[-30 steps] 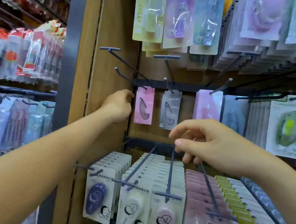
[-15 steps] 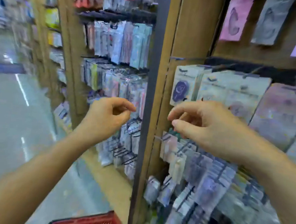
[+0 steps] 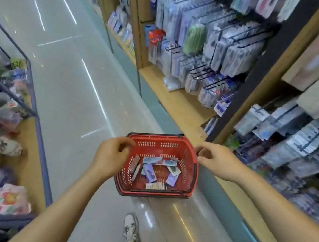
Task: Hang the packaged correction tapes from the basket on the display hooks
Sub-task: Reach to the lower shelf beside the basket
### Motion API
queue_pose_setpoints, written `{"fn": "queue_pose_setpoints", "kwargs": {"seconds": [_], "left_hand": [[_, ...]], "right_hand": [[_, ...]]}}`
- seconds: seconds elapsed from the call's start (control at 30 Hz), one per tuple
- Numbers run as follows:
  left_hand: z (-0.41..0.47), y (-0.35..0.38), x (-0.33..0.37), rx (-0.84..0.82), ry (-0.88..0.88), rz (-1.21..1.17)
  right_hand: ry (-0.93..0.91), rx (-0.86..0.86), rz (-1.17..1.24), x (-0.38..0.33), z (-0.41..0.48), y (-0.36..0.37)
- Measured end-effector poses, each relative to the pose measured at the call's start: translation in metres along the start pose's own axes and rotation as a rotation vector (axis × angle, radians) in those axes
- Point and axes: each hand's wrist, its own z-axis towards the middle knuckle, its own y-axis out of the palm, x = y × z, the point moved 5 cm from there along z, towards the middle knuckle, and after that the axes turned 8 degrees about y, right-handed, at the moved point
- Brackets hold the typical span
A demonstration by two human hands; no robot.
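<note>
A red plastic basket [image 3: 187, 162] stands on the shop floor below me. Several packaged correction tapes [image 3: 150, 173] lie loose on its bottom, in purple, blue and white. My left hand [image 3: 111, 156] hovers over the basket's left rim with loosely curled fingers and holds nothing. My right hand [image 3: 216, 161] hangs above the right rim, fingers also loosely curled and empty. The display hooks [image 3: 293, 137] with hanging packs are at the right, blurred.
Wooden shelving [image 3: 178, 101] with pegged stationery runs along the right side. A low display case [image 3: 27, 127] with goods lines the left. The grey aisle floor [image 3: 72, 69] stretches ahead. A white shoe [image 3: 130, 231] shows below the basket.
The view swung from the hooks down to the floor and basket. Both hands dropped from the display to just above the basket's rims, still empty.
</note>
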Motion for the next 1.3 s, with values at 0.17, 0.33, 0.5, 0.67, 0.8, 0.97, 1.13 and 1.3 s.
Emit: {"fn": "queue_pose_setpoints", "kwargs": {"seconds": [0.17,0.33,0.5,0.67,0.8,0.97,1.13,1.3], "left_hand": [[0.027,0.047,-0.137,-0.111,-0.240,-0.017],[0.063,0.124,-0.237,-0.267,-0.368,0.003],[0.095,0.237,-0.311,-0.385,-0.347,0.069],[0.137,0.377,-0.392,-0.509,-0.325,0.157],[0.168,0.484,-0.450,-0.532,-0.405,0.021],[0.188,0.569,-0.522,-0.421,-0.644,0.011],[0.208,0.584,-0.534,-0.259,-0.678,0.143],[0.214,0.597,-0.534,-0.196,-0.766,-0.151]], "right_hand": [[0.247,-0.046,0.218,0.011,0.080,0.114],[0.427,-0.044,0.373,0.041,0.161,0.199],[0.518,-0.073,0.482,0.105,0.258,0.297],[0.674,-0.056,0.607,0.199,0.357,0.407],[0.862,0.027,0.689,0.279,0.413,0.488],[1.060,0.081,0.670,0.332,0.459,0.552],[1.103,0.085,0.467,0.348,0.475,0.582],[1.022,0.145,0.678,0.343,0.479,0.587]]}}
